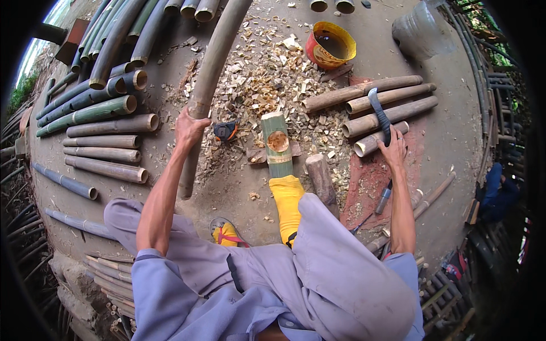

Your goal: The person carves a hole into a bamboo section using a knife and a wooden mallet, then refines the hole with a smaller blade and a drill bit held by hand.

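My left hand (pixel 190 129) is closed around a long grey-brown bamboo pole (pixel 214 68), which slants up and away past the top edge. My right hand (pixel 393 149) grips the near end of a dark, curved blade-like tool (pixel 377 108) that lies across several short bamboo pieces (pixel 392 116). Between my hands, a green bamboo section (pixel 273 124) with a rounded opening cut in its upper side rests over a wooden block (pixel 257 155). My foot in a yellow sock (pixel 288 202) presses on its near end. Beside the pole sits a black and orange tape measure (pixel 225 131).
Wood chips (pixel 256 85) cover the ground ahead. A red and yellow bucket (pixel 331 46) of dark liquid and a clear plastic container (pixel 422 33) stand beyond. Cut bamboo poles (pixel 105 142) lie at left. A chisel-like tool (pixel 384 198) and a log (pixel 320 177) lie nearer me.
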